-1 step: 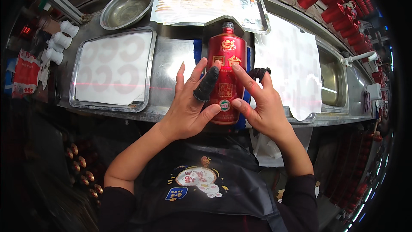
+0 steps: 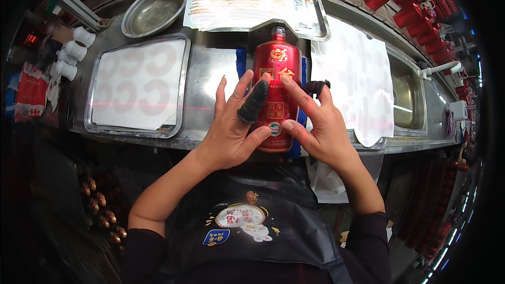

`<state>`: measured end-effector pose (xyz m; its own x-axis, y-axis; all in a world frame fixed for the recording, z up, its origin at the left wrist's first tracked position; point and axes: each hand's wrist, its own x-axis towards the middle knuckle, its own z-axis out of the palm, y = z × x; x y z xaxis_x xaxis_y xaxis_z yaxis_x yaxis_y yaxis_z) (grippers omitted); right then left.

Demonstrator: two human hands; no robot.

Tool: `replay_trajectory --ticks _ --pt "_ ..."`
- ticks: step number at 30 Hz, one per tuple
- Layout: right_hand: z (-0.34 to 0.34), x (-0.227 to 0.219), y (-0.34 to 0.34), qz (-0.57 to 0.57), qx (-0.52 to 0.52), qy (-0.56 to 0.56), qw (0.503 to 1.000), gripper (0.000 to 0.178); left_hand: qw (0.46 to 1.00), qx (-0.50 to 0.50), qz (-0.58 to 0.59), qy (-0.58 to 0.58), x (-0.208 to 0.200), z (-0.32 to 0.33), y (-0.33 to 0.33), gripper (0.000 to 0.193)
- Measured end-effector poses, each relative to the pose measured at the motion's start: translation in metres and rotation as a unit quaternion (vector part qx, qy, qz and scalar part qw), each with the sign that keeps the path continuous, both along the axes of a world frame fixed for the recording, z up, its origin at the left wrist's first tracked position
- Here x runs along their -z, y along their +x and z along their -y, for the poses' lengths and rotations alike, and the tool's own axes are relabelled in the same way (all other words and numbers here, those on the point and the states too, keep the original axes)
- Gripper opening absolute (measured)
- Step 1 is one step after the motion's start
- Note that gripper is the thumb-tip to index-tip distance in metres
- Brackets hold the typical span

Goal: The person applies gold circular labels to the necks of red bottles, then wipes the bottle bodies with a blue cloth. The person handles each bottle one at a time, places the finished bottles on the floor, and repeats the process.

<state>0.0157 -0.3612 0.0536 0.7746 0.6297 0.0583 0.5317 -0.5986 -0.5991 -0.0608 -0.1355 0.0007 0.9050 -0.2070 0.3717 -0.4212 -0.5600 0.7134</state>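
Observation:
A red glossy bottle with gold decoration and an open dark neck lies in a holder on the bench in front of me, neck pointing away. My left hand rests at its left side with fingers spread; a black finger cot covers one finger, and the fingertips touch the printed front. From the right, my right hand has its index fingertip and thumb on the bottle, the other fingers stretched apart. A black finger cot sits on one of them. Neither hand wraps round the bottle; its underside is hidden.
At left, a metal tray holds a white sheet with pale ring shapes. Behind it stands a metal bowl. A far tray carries a striped sheet. To the right are white sheets, a sink and a faucet.

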Motion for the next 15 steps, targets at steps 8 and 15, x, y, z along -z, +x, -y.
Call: replay_trajectory --ticks 8,15 --pt "-0.006 -0.013 0.001 -0.035 0.012 0.004 0.999 0.070 1.000 0.004 -0.003 -0.011 -0.006 -0.005 0.004 0.071" --pt "-0.018 -0.031 0.018 0.025 0.016 -0.046 0.998 0.064 1.000 -0.007 0.018 -0.006 -0.005 -0.001 0.006 0.075"
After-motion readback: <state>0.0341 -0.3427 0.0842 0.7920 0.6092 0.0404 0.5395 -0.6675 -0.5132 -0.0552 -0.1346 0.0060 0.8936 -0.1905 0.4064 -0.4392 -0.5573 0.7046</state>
